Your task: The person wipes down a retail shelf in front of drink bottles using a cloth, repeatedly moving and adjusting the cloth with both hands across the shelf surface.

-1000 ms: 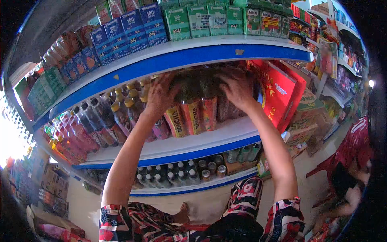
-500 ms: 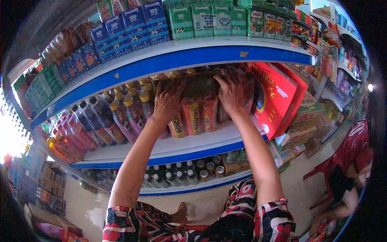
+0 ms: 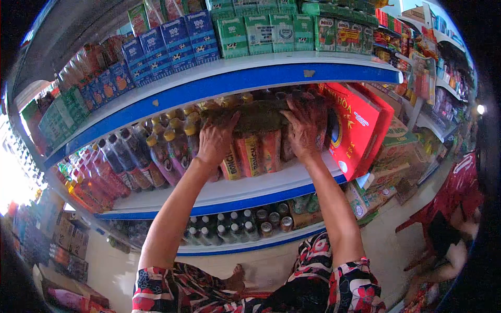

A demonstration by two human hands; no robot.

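Note:
My left hand (image 3: 215, 140) and my right hand (image 3: 303, 129) reach into the middle shelf. Between them lies a dark olive cloth (image 3: 259, 117), stretched across the tops of the drink bottles; its exact kind is hard to make out in the shade. Each hand has its fingers curled over one end of it. Beneath the cloth stand Boncha bottles (image 3: 249, 156) with orange and yellow labels. Left of my left hand are yellow-capped bottles (image 3: 169, 148). Just right of my right hand stands a red gift box (image 3: 355, 130).
Milk cartons (image 3: 172, 44) line the upper shelf (image 3: 235, 70), whose blue edge hangs over my hands. Dark bottles and cans (image 3: 266, 228) stand on the lowest shelf. A person in a red shirt (image 3: 459, 182) sits at the right. Cartons (image 3: 70, 235) are stacked at the left.
The cloth shows more fully between my hands and lies slightly nearer me. My hands have come slightly down and toward me, and the view has shifted a little.

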